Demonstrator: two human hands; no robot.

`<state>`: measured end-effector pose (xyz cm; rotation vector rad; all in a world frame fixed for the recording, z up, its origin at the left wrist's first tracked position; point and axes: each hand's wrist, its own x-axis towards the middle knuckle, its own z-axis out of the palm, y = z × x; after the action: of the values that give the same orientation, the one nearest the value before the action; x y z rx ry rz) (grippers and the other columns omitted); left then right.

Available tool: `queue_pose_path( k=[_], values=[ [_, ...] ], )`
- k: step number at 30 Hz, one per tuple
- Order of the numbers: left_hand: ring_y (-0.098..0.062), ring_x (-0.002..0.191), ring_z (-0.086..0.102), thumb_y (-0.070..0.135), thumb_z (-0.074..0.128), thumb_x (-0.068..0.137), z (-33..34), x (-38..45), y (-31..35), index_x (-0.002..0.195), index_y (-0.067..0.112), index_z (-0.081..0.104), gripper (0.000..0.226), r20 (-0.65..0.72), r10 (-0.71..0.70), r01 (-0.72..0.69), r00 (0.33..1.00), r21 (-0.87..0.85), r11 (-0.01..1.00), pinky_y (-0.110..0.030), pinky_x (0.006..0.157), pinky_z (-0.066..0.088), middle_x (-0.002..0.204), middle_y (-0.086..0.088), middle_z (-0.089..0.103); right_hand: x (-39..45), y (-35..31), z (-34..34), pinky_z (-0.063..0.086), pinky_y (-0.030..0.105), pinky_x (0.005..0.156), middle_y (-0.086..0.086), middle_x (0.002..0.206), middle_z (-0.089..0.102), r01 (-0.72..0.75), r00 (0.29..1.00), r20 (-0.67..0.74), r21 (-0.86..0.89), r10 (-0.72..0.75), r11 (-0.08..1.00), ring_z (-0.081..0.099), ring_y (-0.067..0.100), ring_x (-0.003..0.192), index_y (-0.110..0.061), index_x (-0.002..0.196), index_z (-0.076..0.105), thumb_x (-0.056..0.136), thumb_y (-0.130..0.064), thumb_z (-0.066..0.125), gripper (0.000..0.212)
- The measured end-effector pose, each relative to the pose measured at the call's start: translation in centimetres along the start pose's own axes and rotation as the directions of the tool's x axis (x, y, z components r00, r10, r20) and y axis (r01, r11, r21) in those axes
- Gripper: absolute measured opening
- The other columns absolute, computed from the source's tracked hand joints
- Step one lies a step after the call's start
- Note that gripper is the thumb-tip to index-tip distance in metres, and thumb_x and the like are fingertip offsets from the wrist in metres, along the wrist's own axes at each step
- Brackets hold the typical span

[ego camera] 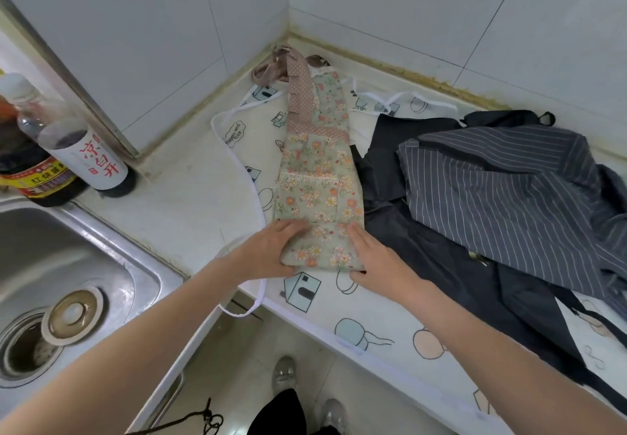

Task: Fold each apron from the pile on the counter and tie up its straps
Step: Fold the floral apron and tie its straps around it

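A green floral apron (315,176) lies folded into a long narrow strip on the counter, running from the back corner toward the front edge. Its brown dotted straps (271,68) are bunched at the corner. My left hand (271,251) holds the strip's near left corner, thumb under the cloth and fingers on top. My right hand (380,261) holds the near right corner the same way. Beneath it lies a white cartoon-print apron (373,329) with white straps (237,156) looping off the counter edge. A striped grey apron (502,197) rests on a dark apron (458,285) to the right.
A steel sink (68,265) with a drain plug sits at the left. Two sauce bottles (61,156) stand behind it by the wall. Tiled walls close the back corner. A dark cord (207,421) hangs below the counter; my shoes show on the floor.
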<state>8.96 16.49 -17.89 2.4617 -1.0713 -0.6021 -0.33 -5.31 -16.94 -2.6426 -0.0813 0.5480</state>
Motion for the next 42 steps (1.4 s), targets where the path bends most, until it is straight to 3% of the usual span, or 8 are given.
queue_pose_path(
  k=[4, 11, 18, 24, 31, 34, 39, 42],
  values=[
    [-0.01, 0.106, 0.051, 0.025, 0.07, 0.08, -2.4, 0.3, -0.7, 0.132, 0.027, 0.045, 0.058, 0.043, -0.208, 0.212, 0.977, -0.271, 0.939, -0.017, 0.088, 0.037, 0.119, 0.008, 0.054, 1.3, 1.2, -2.9, 0.044, 0.013, 0.083, -0.005, 0.112, 0.067, -0.021, 0.997, -0.072, 0.269, 0.042, 0.963, 0.061, 0.013, 0.104, -0.021, 0.125, 0.06, 0.085, -0.028, 0.068, 0.041],
    [-0.017, 0.093, 0.062, 0.018, 0.064, 0.088, -4.2, 1.7, -3.2, 0.122, 0.006, 0.058, 0.037, 0.062, -0.382, 0.332, 0.922, -0.633, 0.699, -0.023, 0.077, 0.056, 0.107, -0.004, 0.064, 4.9, 1.8, -3.9, 0.053, 0.022, 0.064, 0.01, 0.1, 0.066, -0.172, 0.935, -0.146, 0.608, 0.322, 0.775, 0.062, 0.019, 0.081, -0.01, 0.113, 0.061, 0.094, -0.035, 0.053, 0.032],
    [-0.026, 0.069, 0.062, 0.034, 0.069, 0.082, -3.7, 3.3, -3.4, 0.076, 0.002, 0.059, 0.034, 0.072, -0.596, 0.429, 0.8, -0.764, 0.483, -0.034, 0.068, 0.056, 0.075, -0.01, 0.058, 8.7, -0.4, -3.5, 0.04, 0.036, 0.07, 0.016, 0.101, 0.064, -0.455, 0.803, -0.39, 0.087, 0.451, 0.886, 0.06, 0.036, 0.095, -0.004, 0.102, 0.057, 0.103, -0.037, 0.024, 0.047],
    [-0.028, 0.103, 0.055, 0.038, 0.057, 0.089, -3.5, 4.8, -2.5, 0.119, 0.004, 0.047, 0.047, -0.39, -0.386, 0.412, 0.836, -0.02, 0.911, -0.033, 0.082, 0.044, 0.116, -0.01, 0.055, 10.9, -0.7, -3.4, 0.042, 0.036, 0.076, 0.017, 0.111, 0.063, -0.557, 0.782, -0.319, 0.027, 0.535, 0.83, 0.06, 0.035, 0.102, -0.002, 0.112, 0.06, 0.104, -0.032, 0.021, 0.051],
    [-0.026, 0.14, 0.03, 0.021, 0.055, 0.082, -4.1, 5.7, -3.3, 0.147, 0.005, 0.021, 0.075, -0.2, 0.124, 0.024, 0.972, 0.61, 0.792, -0.041, 0.11, 0.03, 0.152, -0.014, 0.029, 10.5, -1.8, -4.5, 0.043, 0.036, 0.072, 0.016, 0.119, 0.059, -0.579, 0.805, -0.231, -0.111, 0.546, 0.808, 0.06, 0.032, 0.101, -0.002, 0.133, 0.039, 0.101, -0.014, 0.03, 0.036],
    [-0.026, 0.146, -0.001, 0.019, 0.034, 0.097, -4.2, 6.4, -2.8, 0.149, 0.008, -0.008, 0.068, 0.101, -0.065, -0.002, 0.993, 0.555, 0.832, -0.039, 0.116, 0.004, 0.157, -0.014, -0.005, 8.2, -2.1, -4.3, 0.044, 0.027, 0.047, 0.017, 0.109, 0.06, -0.347, 0.893, -0.396, -0.297, 0.216, 0.89, 0.064, 0.028, 0.079, 0.002, 0.129, 0.044, 0.068, -0.003, 0.074, 0.068],
    [-0.032, 0.142, 0.013, 0.028, 0.048, 0.09, -5.3, 8.4, -2.7, 0.149, 0.008, 0.002, 0.079, 0.176, -0.203, 0.136, 0.963, 0.333, 0.933, -0.041, 0.116, 0.017, 0.154, -0.018, 0.012, 6.6, -0.7, -3.1, 0.009, 0.035, 0.116, 0.01, 0.158, 0.0, -0.057, 0.995, -0.094, -0.412, 0.02, 0.909, 0.004, 0.028, 0.146, -0.002, 0.15, 0.005, 0.081, -0.014, 0.058, 0.087],
    [-0.03, 0.131, 0.036, 0.035, 0.051, 0.091, -6.6, 9.7, -2.9, 0.147, 0.013, 0.021, 0.067, 0.165, -0.299, 0.3, 0.94, 0.017, 0.954, -0.03, 0.103, 0.034, 0.143, -0.015, 0.037, 8.1, -0.4, -2.2, 0.054, 0.034, 0.085, 0.018, 0.125, 0.06, -0.083, 0.985, -0.175, -0.505, -0.008, 0.859, 0.061, 0.029, 0.112, 0.003, 0.123, 0.059, 0.048, -0.01, 0.085, 0.081]
  ],
)
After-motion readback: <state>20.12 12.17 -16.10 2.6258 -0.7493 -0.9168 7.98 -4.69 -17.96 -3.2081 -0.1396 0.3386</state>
